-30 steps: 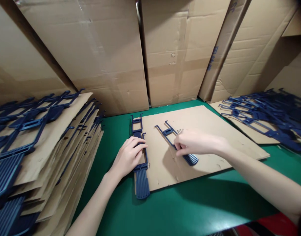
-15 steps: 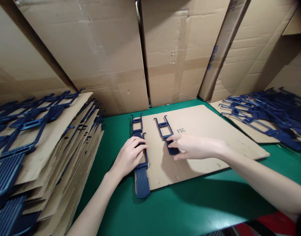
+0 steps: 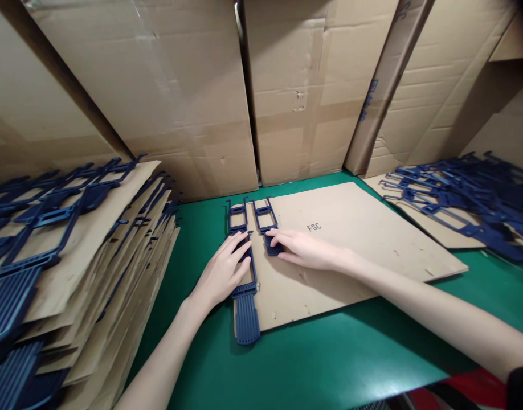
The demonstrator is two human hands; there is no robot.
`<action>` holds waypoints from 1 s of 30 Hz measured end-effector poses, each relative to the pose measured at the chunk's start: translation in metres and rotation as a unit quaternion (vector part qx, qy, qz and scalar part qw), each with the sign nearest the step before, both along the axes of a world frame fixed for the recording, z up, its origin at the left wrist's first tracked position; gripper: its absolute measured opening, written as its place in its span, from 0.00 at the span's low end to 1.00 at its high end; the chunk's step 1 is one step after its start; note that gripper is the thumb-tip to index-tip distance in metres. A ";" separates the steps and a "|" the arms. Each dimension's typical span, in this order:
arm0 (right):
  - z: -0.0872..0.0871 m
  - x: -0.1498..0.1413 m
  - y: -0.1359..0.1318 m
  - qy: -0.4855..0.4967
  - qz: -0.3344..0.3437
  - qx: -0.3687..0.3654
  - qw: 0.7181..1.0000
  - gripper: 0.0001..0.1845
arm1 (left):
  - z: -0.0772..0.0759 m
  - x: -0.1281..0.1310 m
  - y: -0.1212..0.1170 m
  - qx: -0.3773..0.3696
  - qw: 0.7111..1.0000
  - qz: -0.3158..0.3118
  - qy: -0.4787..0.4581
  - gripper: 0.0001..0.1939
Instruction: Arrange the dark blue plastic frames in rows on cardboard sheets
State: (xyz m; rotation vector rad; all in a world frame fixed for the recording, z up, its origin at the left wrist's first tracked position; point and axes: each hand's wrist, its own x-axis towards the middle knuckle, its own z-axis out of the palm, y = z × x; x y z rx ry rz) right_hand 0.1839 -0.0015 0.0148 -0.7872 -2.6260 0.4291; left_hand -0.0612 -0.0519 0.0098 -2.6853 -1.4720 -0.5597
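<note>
Two dark blue plastic frames lie end to end along the left edge of a flat cardboard sheet [image 3: 355,222]. The nearer frame [image 3: 246,322] has a ribbed paddle toward me, slightly over the sheet's front edge; the farther frame [image 3: 238,228] has two hooked prongs at the back. My left hand [image 3: 223,266] lies over where they meet, fingers stretched and apart, partly hiding both. Just right of the farther one is a third blue plastic frame [image 3: 273,249], prongs pointing back. My right hand [image 3: 308,249] grips its ribbed end between fingers and thumb.
At left rises a tall stack of cardboard sheets [image 3: 129,267] with blue frames between and on top. A loose pile of blue frames [image 3: 466,196] lies on cardboard at right. Large cartons [image 3: 304,102] stand behind the green table [image 3: 313,359].
My right hand has slid the third frame left across the sheet, close beside the farther frame. My left hand has stayed nearly in place over the left frames.
</note>
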 end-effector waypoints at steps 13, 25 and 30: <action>-0.005 -0.006 0.007 0.016 -0.013 0.019 1.000 0.11 | 0.001 0.001 0.000 -0.003 1.000 -0.008 -0.010 0.20; -0.008 -0.009 0.009 0.032 -0.009 0.020 0.999 0.12 | 0.000 0.001 0.000 -0.001 1.000 -0.013 -0.019 0.20; -0.006 -0.009 0.007 0.022 -0.008 0.023 0.999 0.13 | 0.000 0.001 0.000 -0.006 1.000 -0.011 -0.011 0.20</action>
